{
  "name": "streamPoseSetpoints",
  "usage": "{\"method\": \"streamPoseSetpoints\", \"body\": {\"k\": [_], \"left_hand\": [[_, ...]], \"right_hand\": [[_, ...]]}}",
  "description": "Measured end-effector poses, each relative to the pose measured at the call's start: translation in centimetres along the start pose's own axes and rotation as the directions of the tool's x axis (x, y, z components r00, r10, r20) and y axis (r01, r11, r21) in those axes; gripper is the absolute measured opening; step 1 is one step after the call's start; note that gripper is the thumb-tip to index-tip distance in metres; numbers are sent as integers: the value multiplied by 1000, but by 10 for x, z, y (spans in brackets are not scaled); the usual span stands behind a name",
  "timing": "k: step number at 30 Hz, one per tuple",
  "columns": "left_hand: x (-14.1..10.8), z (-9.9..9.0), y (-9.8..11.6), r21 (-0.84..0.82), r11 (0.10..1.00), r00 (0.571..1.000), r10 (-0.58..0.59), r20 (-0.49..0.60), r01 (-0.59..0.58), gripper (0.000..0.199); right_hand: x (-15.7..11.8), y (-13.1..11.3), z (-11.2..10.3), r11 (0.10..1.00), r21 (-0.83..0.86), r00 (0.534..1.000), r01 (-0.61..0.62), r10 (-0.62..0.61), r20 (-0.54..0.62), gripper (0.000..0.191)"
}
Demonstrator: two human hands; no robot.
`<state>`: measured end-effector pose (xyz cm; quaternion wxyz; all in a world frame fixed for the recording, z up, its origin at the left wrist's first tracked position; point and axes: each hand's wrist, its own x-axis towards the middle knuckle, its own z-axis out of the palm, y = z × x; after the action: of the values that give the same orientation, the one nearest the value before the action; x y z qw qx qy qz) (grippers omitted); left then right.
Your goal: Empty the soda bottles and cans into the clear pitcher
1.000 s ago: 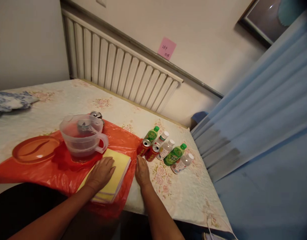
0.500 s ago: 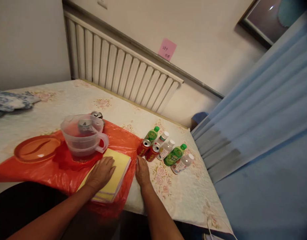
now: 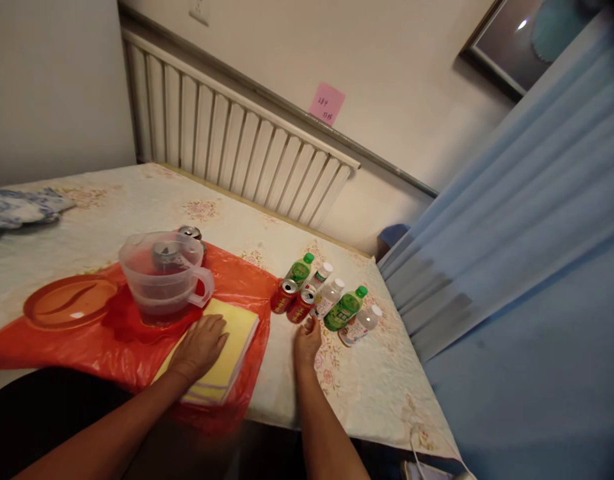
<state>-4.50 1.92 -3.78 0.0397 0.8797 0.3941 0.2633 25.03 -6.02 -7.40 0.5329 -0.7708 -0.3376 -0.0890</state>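
My left hand (image 3: 201,347) lies flat, palm down, on a stack of yellow cloths or sheets (image 3: 231,350), which rests on a spread red plastic bag (image 3: 237,273). My right hand (image 3: 307,340) is over the tablecloth, its fingers curled in just in front of two red cans (image 3: 301,307); whether anything is between them is too small to tell. Behind and right of the cans stand green-capped bottles (image 3: 345,310) and white-capped bottles (image 3: 361,327). A clear plastic jug (image 3: 161,280) sits on a red scalloped dish (image 3: 121,320) left of the yellow stack.
An orange oval plate (image 3: 69,301) lies at the left on the bag. Dark cans (image 3: 191,233) stand behind the jug. Patterned cloth (image 3: 21,208) is at the far left. A radiator (image 3: 237,140) and blue curtain (image 3: 507,213) border the table (image 3: 387,393).
My right hand has left the red bag's right edge and moved right, to the front of the cans, with its fingers curled. My left hand stays on the yellow stack.
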Motion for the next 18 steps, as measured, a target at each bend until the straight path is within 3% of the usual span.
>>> {"method": "streamPoseSetpoints", "body": {"k": [5, 18], "left_hand": [[-1, 2, -2, -19, 1000, 1000, -5, -7, 5, 28], [0, 1, -3, 4, 1000, 1000, 4, 17, -5, 26]], "right_hand": [[9, 1, 13, 1000, 20, 998, -2, 0, 62, 59], [18, -8, 14, 999, -35, 997, 2, 0, 79, 64]]}}
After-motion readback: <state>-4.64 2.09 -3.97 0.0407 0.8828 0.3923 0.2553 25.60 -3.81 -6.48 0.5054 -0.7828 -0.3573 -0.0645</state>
